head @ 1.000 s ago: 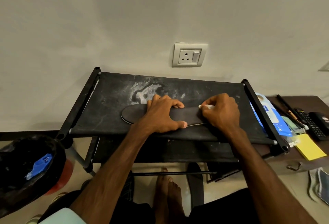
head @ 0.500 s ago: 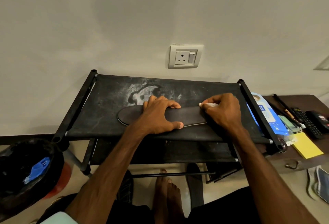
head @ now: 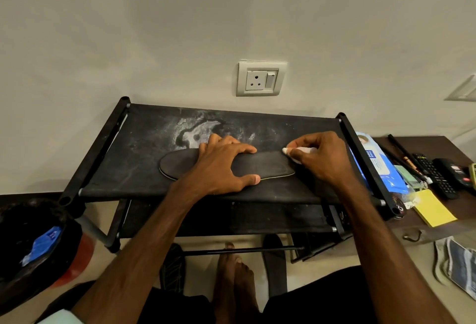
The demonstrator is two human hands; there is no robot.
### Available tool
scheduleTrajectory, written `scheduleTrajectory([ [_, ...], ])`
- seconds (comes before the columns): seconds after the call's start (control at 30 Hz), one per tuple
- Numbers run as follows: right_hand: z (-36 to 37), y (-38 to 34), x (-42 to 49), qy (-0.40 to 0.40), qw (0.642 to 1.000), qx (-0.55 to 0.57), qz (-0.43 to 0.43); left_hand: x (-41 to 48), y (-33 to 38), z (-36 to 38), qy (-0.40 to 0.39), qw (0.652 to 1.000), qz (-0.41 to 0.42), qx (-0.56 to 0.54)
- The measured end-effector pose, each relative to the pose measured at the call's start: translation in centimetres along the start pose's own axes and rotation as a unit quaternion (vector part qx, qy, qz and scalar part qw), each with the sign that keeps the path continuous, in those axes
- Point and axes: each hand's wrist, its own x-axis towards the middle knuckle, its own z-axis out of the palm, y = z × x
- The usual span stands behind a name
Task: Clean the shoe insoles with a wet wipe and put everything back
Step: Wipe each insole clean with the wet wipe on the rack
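Insole (head: 262,165) middle under left hand (head: 221,166), wipe (head: 287,150) mostly inside right hand (head: 322,161), bin (head: 20,218) cropped

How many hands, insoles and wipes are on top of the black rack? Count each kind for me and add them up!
On the rack's top shelf:
Hands: 2, the left hand and the right hand
Insoles: 1, the insole
Wipes: 1, the wet wipe
Total: 4
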Motion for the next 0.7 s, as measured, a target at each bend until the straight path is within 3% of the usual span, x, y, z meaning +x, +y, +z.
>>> scheduleTrajectory([
  [0.37, -0.8, 0.1, 0.4, -0.121, 0.983, -0.133, 0.038, 0.2, 0.4, 0.2, -0.001, 0.999, -0.023, 0.029],
  [0.6, 1.6, -0.8, 1.9, -0.017, 0.992, -0.119, 0.034, 0.5, 0.3, -0.2, -0.018, 1.000, -0.018, -0.004],
  [0.7, 1.9, -0.6, 2.3, -0.019, 0.994, -0.107, 0.031, 0.3, 0.2, -0.2, -0.009, 0.999, -0.026, -0.026],
])
